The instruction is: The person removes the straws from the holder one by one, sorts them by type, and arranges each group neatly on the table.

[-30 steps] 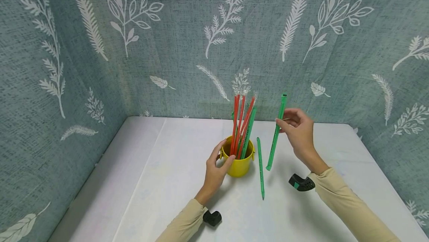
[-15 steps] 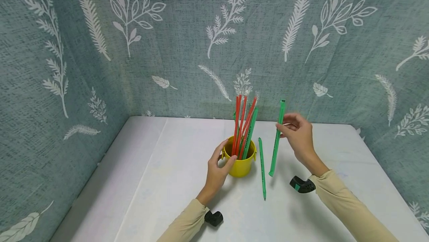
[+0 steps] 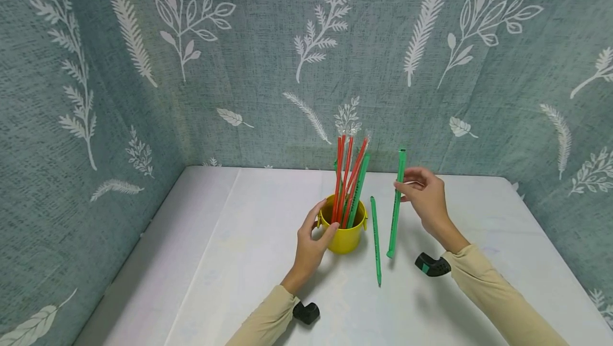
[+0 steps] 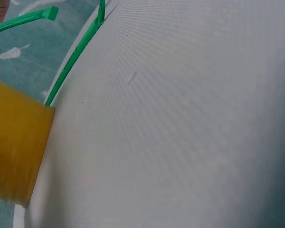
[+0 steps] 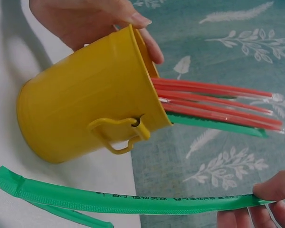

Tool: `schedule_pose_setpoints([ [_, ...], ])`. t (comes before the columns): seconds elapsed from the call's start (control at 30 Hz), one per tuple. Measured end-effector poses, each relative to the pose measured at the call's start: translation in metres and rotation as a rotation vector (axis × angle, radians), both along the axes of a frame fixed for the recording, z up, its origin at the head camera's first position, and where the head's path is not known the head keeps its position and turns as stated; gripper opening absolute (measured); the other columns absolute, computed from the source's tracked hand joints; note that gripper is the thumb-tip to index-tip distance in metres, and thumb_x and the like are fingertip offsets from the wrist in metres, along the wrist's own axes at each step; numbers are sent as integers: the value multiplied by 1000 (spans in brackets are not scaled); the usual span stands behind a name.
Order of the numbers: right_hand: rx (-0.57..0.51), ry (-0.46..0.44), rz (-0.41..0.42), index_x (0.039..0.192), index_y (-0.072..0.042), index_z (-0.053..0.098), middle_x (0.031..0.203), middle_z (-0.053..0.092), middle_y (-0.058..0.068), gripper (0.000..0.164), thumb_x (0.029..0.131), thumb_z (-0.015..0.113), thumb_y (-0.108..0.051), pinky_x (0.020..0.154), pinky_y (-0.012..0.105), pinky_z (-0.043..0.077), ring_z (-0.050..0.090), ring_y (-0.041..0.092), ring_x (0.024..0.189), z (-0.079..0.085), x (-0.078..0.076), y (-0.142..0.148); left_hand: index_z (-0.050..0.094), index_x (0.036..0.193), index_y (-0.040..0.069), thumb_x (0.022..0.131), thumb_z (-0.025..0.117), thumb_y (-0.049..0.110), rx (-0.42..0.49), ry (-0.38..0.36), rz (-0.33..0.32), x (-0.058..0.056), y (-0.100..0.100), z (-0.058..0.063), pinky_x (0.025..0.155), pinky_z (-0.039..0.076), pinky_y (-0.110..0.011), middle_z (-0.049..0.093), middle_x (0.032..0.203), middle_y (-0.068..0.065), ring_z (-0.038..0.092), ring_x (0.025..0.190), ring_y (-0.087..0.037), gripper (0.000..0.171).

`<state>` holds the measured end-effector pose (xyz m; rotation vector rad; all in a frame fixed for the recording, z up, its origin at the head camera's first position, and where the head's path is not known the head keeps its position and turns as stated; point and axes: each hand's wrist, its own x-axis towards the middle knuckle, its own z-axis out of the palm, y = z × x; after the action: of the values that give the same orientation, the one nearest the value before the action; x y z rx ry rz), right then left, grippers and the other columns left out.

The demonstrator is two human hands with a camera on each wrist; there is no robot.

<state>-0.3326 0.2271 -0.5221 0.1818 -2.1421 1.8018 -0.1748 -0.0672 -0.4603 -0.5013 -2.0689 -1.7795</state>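
My left hand [image 3: 308, 247] grips the left side of a yellow bucket [image 3: 346, 240], thumb and fingers at its rim. Several red straws [image 3: 338, 175] in clear wrappers stand in the bucket, beside green-wrapped straws [image 3: 360, 186]. To the right, my right hand [image 3: 428, 197] pinches another green-wrapped straw [image 3: 395, 221] and holds it nearly upright, its lower end close over the table. In the right wrist view, dark printing runs along this held straw [image 5: 133, 203]. One more green-wrapped straw [image 3: 375, 242] lies on the table between bucket and right hand.
A white cloth covers the table [image 3: 239, 261]. Blue-green curtain fabric [image 3: 258, 58] with white leaf prints rises behind it and at both sides. Each wrist carries a small black camera, such as the right one [image 3: 432, 264].
My right hand has moved slightly down, lowering the straw toward the table and tipping it more upright. The left hand stays at the bucket.
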Motion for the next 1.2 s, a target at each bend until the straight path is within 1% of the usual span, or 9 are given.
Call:
schedule_pose_setpoints([
  [0.1, -10, -6, -8, 111, -18, 56, 98, 57, 9, 46, 70, 73, -28, 51, 36, 49, 61, 24, 78, -5, -2, 0, 38, 131, 7, 85, 58, 14, 4, -7, -1, 1, 0, 1, 86, 33, -50, 42, 132, -7, 36, 121, -21, 51],
  [0.63, 54, -99, -19, 108, -19, 56, 94, 56, 6, 47, 68, 72, -39, 51, 35, 50, 61, 19, 75, 0, 18, -15, 39, 131, 6, 85, 57, 13, -11, 2, 6, 1, 0, 2, 85, 34, -49, 43, 131, -8, 37, 120, -22, 51],
  [0.73, 67, -118, -7, 108, -18, 55, 95, 56, 6, 46, 69, 72, -37, 51, 34, 50, 61, 19, 76, 0, 18, -15, 39, 131, 6, 85, 57, 13, -11, 4, 7, 1, 1, 3, 86, 34, -48, 43, 131, -7, 37, 120, -22, 50],
  [0.77, 48, -131, 28, 109, -15, 55, 95, 56, 8, 42, 73, 70, -32, 53, 33, 50, 61, 19, 76, 10, 26, -17, 39, 131, 7, 85, 57, 13, -10, 5, 7, 1, 1, 3, 86, 34, -47, 43, 131, -7, 37, 121, -21, 50],
  [0.87, 68, -146, 39, 109, -14, 54, 95, 56, 9, 42, 74, 70, -31, 53, 32, 50, 61, 20, 76, 10, 27, -17, 39, 131, 6, 84, 57, 13, -8, 9, 9, 1, 1, 3, 86, 34, -47, 43, 131, -7, 37, 120, -21, 50],
  [0.97, 79, -156, 25, 108, -16, 55, 94, 56, 7, 41, 73, 70, -32, 52, 32, 50, 61, 20, 75, 10, 29, -18, 39, 131, 6, 84, 58, 12, -3, 8, 5, 0, 1, 3, 86, 34, -48, 43, 131, -8, 38, 120, -21, 51],
  [1.0, 112, -150, -7, 108, -19, 55, 94, 56, 5, 46, 70, 71, -38, 50, 32, 50, 60, 19, 75, 0, 22, -17, 39, 131, 6, 84, 57, 12, -2, 8, 4, 0, 1, 3, 86, 34, -48, 43, 131, -7, 38, 120, -21, 51],
  [1.1, 117, -155, -21, 107, -21, 55, 92, 56, 4, 47, 68, 72, -41, 49, 32, 50, 60, 19, 73, -1, 26, -19, 39, 132, 7, 85, 57, 13, -3, -1, -1, 1, 1, 3, 86, 34, -48, 42, 132, -7, 37, 120, -20, 51],
  [1.2, 120, -189, 19, 110, -15, 55, 94, 56, 7, 46, 72, 70, -36, 49, 31, 49, 59, 20, 74, 11, 37, -22, 38, 132, 8, 85, 57, 13, -7, -9, 1, 1, 0, 3, 87, 34, -46, 42, 132, -5, 37, 121, -19, 51],
])
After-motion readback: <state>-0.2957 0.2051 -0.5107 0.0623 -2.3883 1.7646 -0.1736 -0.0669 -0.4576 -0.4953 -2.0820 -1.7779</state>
